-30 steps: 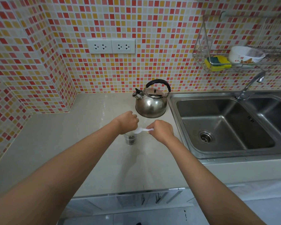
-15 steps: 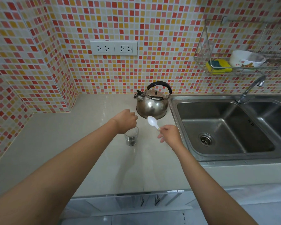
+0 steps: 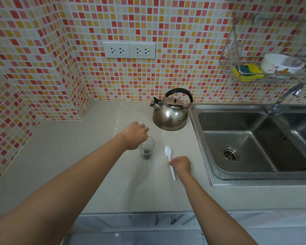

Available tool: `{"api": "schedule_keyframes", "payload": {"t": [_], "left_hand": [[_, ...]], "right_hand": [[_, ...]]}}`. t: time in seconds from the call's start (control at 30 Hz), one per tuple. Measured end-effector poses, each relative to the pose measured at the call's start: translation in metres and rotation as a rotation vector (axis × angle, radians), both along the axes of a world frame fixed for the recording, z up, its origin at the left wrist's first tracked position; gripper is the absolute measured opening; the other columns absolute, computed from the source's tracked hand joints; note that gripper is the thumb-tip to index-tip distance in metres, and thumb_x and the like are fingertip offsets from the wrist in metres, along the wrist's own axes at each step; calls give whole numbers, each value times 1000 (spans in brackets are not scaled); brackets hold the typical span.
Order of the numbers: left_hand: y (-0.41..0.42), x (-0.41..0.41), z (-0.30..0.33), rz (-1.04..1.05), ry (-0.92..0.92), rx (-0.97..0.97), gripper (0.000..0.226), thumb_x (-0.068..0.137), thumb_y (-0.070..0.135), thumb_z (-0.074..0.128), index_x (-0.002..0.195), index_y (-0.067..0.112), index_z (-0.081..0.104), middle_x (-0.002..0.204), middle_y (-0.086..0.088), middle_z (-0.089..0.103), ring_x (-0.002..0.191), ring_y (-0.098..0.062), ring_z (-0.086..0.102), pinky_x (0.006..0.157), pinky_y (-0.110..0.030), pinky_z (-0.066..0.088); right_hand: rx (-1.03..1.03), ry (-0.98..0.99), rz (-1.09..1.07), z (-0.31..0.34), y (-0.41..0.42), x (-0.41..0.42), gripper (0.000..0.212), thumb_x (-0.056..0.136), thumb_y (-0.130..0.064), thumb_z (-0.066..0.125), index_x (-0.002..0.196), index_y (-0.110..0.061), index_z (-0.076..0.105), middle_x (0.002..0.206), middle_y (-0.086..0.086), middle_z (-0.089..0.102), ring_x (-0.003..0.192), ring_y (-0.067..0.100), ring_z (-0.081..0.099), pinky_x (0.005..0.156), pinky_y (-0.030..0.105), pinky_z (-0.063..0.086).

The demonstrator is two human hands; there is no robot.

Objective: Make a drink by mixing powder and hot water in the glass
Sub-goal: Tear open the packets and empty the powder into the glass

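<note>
A small clear glass with dark powder at its bottom stands on the pale counter. My left hand hovers over the glass's upper left rim with its fingers curled shut; nothing shows in it. Just right of the glass, my right hand pinches the handle of a white plastic spoon, which lies low along the counter with its bowl pointing away from me. A steel kettle with a black handle stands behind the glass, beside the sink.
A steel double sink with a tap takes up the right side. Above it hangs a wire rack with a yellow sponge and a white bowl. Two wall sockets sit on the tiled wall.
My right hand has drawn the spoon away from the glass, first lifting it, then lowering it to the counter on the right. My left hand stays over the glass.
</note>
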State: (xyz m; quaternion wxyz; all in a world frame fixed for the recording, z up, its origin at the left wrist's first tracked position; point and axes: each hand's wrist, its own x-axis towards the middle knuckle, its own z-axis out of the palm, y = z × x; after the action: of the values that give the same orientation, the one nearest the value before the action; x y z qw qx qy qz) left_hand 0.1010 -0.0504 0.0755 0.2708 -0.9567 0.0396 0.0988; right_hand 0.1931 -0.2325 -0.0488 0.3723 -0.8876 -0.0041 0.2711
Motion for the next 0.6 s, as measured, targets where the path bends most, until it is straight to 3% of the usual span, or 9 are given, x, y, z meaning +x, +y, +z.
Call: {"api": "schedule_keyframes", "payload": {"t": [0.07, 0.13, 0.23, 0.3, 0.37, 0.43, 0.5, 0.6], "left_hand": [[1, 1, 1, 15, -3, -6, 24, 88, 8, 52, 105, 12, 68, 102, -7, 60, 92, -23, 57, 69, -31, 36], [1, 2, 2, 21, -15, -18, 23, 88, 12, 54, 106, 12, 68, 102, -7, 61, 92, -23, 57, 70, -30, 36], [3, 2, 0, 47, -32, -56, 23, 87, 17, 56, 107, 12, 68, 103, -6, 61, 92, -23, 58, 73, -31, 39], [5, 3, -4, 115, -74, -131, 26, 86, 24, 57, 107, 12, 68, 103, -6, 62, 94, -24, 58, 75, -31, 40], [7, 4, -8, 231, -155, -277, 33, 83, 33, 59, 109, 16, 67, 104, -5, 62, 96, -24, 60, 75, -31, 39], [6, 5, -10, 359, -279, -511, 44, 80, 39, 62, 120, 21, 66, 110, -2, 63, 98, -22, 61, 77, -29, 42], [2, 4, -10, 489, -437, -786, 54, 78, 42, 69, 128, 23, 62, 113, 2, 63, 95, -18, 64, 75, -27, 46], [-6, 1, -7, 596, -634, -1080, 57, 74, 40, 77, 127, 21, 63, 109, 1, 64, 84, -14, 65, 74, -28, 53]], "right_hand": [[-11, -33, 21, -1, 1, 0, 26, 78, -13, 70, 56, -14, 57, 61, 1, 59, 54, 15, 50, 51, 24, 32], [-5, -71, 45, -2, 0, 0, 7, 78, -17, 72, 81, -12, 70, 87, 4, 72, 72, 21, 61, 62, 25, 39], [-51, -199, 3, 3, -2, -3, 31, 79, -30, 72, 103, -11, 69, 106, 7, 69, 94, 28, 66, 75, 29, 45], [-27, -408, -11, 12, 2, -5, 32, 83, -37, 67, 102, -11, 70, 104, 9, 67, 94, 29, 65, 84, 36, 49], [148, -476, 17, 29, 13, -4, 30, 87, -38, 64, 88, -9, 71, 91, 10, 68, 81, 26, 64, 79, 35, 49], [331, -382, 78, 49, 28, -1, 45, 87, -41, 62, 69, 0, 64, 70, 15, 62, 64, 22, 54, 66, 31, 43], [400, -263, 141, 72, 46, 5, 55, 82, -49, 62, 71, 5, 64, 66, 17, 62, 62, 26, 52, 65, 31, 40], [428, -127, 234, 94, 64, 10, 37, 82, -41, 67, 79, -4, 74, 72, 6, 69, 75, 22, 61, 77, 36, 47]]}}
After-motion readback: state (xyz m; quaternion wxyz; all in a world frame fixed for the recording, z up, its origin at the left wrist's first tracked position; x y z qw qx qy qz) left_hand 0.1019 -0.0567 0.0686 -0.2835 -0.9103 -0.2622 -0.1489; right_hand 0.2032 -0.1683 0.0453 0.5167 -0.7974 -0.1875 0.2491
